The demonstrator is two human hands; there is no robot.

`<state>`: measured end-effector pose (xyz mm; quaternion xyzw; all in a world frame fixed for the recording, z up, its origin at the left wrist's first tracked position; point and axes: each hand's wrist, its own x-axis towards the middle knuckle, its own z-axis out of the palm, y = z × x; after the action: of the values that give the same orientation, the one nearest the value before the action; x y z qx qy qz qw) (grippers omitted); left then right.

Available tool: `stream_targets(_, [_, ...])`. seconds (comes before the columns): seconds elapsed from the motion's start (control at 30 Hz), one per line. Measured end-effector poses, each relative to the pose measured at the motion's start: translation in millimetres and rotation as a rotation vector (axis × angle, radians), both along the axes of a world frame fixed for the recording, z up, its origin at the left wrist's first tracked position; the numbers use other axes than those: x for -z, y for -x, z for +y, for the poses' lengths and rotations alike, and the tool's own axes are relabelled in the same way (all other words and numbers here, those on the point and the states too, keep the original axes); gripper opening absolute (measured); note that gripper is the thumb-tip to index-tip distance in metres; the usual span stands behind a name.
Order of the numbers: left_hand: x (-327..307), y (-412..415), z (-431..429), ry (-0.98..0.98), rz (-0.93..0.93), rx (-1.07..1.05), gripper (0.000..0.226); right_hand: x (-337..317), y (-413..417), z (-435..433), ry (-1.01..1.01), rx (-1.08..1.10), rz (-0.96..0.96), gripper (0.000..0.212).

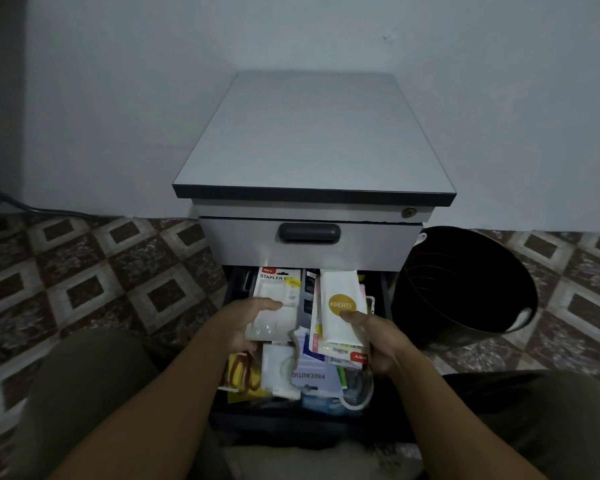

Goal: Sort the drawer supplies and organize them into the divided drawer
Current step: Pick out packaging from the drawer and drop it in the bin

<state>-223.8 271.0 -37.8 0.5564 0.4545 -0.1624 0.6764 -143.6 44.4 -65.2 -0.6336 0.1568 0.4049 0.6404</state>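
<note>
At the far left a dark cable (21, 206) runs along the foot of the wall, over the patterned tile floor (94, 268), which lies open on that side up to the cabinet. Nearer, the person's left knee (80, 386) in olive cloth closes off the lower left corner.

The grey cabinet (312, 140) stands against the wall, its upper drawer (371, 247) closed, and the lower drawer (229, 289) pulled out between the knees. Its supplies are heaped to the rim, leaving only narrow dark strips along both side walls.

The left hand (246, 323) grips the stapler pack (274, 289) at its left edge, thumb laid across the top, fingers hidden beneath. Below it lie a yellow pack (241, 374) and a white pack (278, 368), then a lilac card (312, 375).

The right hand (381, 344) grasps the white pouch (340, 296) with a gold circle by its near end, thumb on top; the pouch tilts up over the pile, its far end just under the upper drawer's lower edge. A clear bag (359, 389) hangs under this hand.

Just beside the cabinet's right side stands a black bin (465, 282), mouth tilted toward the camera, with bare tiles beyond it.
</note>
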Motion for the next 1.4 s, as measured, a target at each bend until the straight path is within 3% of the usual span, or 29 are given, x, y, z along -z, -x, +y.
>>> stream_targets(0.2, [-2.3, 1.9, 17.2, 0.02, -0.009, -0.036, 0.023, -4.2, -10.1, -15.6, 0.016, 0.101, -0.035, 0.026])
stream_targets(0.33, [3.2, 5.2, 25.2, 0.019, 0.029, -0.025, 0.046, 1.0, -8.7, -17.5, 0.045, 0.156, -0.071, 0.027])
stream_targets(0.47, [3.9, 5.5, 23.4, 0.014, 0.033, -0.014, 0.026, -2.7, -11.6, -16.1, 0.051, 0.206, -0.135, 0.036])
stream_targets(0.6, [4.3, 2.4, 26.7, -0.029, -0.017, -0.081, 0.027, -5.3, -14.3, -17.2, 0.07, 0.217, -0.196, 0.032])
stream_targets(0.77, [4.0, -4.4, 30.6, -0.08, -0.051, -0.14, 0.018, -3.0, -13.3, -17.8, 0.044, 0.21, -0.111, 0.038])
stream_targets(0.9, [3.2, 0.1, 28.9, -0.06, -0.077, -0.177, 0.024, -2.4, -16.0, -18.7, 0.002, 0.203, -0.079, 0.037])
stream_targets(1.1, [8.5, 6.9, 17.0, 0.034, -0.056, -0.121, 0.015, 9.5, 3.2, -2.3, 0.026, 0.109, -0.086, 0.057])
stream_targets(1.27, [6.6, 10.3, 22.2, -0.033, -0.052, -0.093, 0.025, 3.9, 5.5, -5.5, 0.106, 0.113, -0.198, 0.035])
stream_targets(1.4, [-2.5, 11.0, 30.9, -0.051, -0.056, -0.115, 0.017, -7.0, -10.6, -18.6, 0.115, 0.075, -0.145, 0.038])
